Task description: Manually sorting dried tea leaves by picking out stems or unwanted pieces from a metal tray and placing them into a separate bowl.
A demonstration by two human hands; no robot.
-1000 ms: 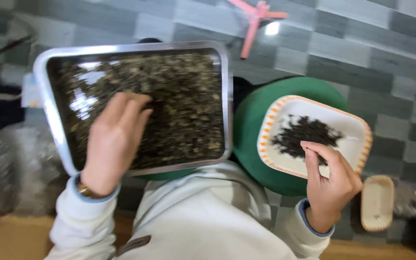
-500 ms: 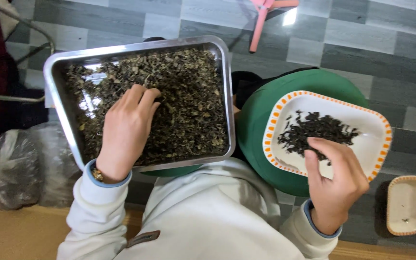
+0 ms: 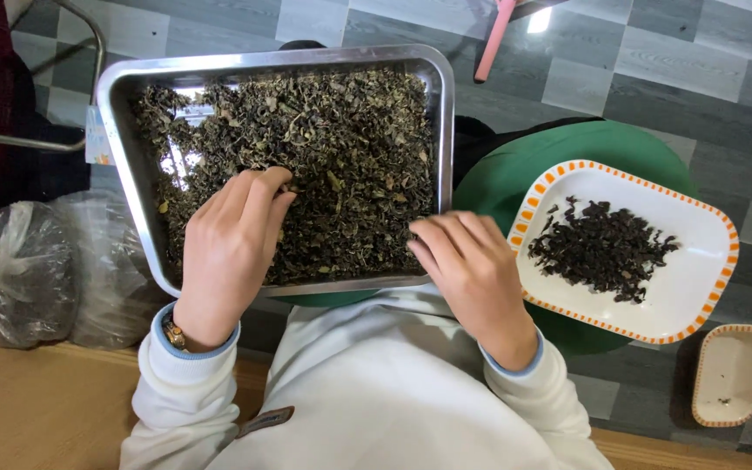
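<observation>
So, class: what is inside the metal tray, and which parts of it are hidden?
The metal tray holds loose dried leaves, greenish-brown. The left hand rests on them, and the right hand covers the near right corner. A patch of bare metal shows on the left; the rest of the bottom is covered.

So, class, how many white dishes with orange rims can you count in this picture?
2. The large dish sits on the green seat at the right and holds dark leaves. The small dish is on the floor at the lower right. Others may lie out of view.

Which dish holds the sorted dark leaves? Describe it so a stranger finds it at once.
Start at the big metal tray of loose leaves, then look right to the green round seat. On it sits the white plate with an orange-dashed rim, unlike the small empty dish beside it.
</observation>
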